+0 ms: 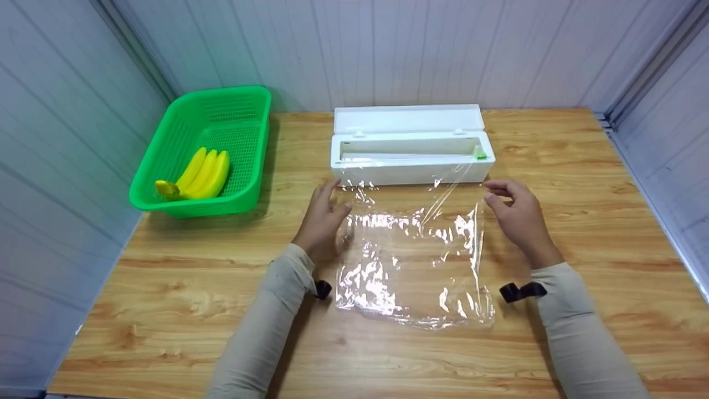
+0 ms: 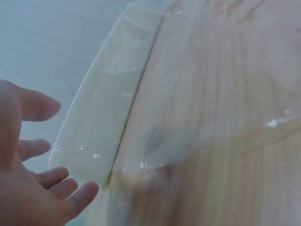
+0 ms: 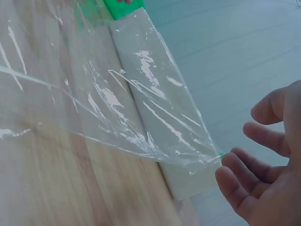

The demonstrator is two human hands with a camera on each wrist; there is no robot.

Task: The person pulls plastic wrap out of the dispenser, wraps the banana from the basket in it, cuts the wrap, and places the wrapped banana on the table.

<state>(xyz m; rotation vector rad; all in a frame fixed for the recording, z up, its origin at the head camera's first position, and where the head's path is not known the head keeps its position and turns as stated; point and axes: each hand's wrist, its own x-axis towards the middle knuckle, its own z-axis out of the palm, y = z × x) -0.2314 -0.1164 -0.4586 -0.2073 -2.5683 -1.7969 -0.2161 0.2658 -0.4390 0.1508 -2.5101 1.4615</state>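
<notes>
A clear sheet of plastic wrap [image 1: 410,260] runs from a white wrap dispenser box [image 1: 410,174] toward the near side of the table, shiny and creased. The box lid [image 1: 409,119] is raised at the back, and a small green piece [image 1: 481,155] sits at the slot's right end. My left hand [image 1: 323,219] is beside the sheet's left edge, fingers spread and loosely bent. Across from it, my right hand [image 1: 516,213] hovers near the sheet's right edge by the box corner, fingers relaxed. Both wrist views show the fingers [image 2: 77,202] [image 3: 235,183] holding nothing.
At the left stands a green plastic basket [image 1: 194,208] with a bunch of yellow bananas [image 1: 202,177] in it. A wood-grain table [image 1: 183,310] carries everything. White panel walls [image 1: 410,55] rise behind and at both sides.
</notes>
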